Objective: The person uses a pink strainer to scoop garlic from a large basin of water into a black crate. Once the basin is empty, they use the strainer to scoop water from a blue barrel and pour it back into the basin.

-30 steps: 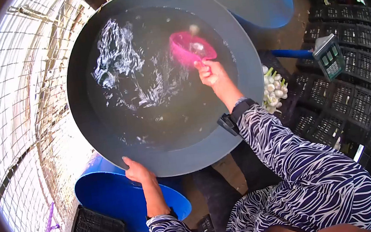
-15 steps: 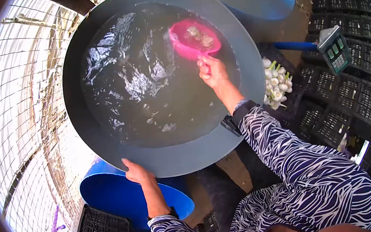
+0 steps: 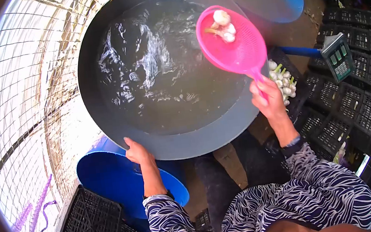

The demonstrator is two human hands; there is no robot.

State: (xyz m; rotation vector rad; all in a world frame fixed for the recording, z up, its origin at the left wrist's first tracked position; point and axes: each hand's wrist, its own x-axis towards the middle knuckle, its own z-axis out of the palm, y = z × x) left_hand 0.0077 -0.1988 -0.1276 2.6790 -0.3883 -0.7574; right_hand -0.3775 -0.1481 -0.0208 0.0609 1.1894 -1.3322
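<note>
Black crates (image 3: 354, 93) line the right; from afar I see the right hand (image 3: 268, 95) clenched on the pink strainer (image 3: 244, 50), garlic (image 3: 221, 18) inside, over the grey tub (image 3: 189, 145). The left hand (image 3: 139, 152) grips the tub's near rim

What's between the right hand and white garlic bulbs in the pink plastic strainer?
Only the pink strainer: its handle, then the bowl's near end, in the head view.

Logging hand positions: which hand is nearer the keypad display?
Right. The right hand holds the pink strainer, with the keypad display off to its right; the left hand is farther from it, at the near-left rim of the tub.
</note>
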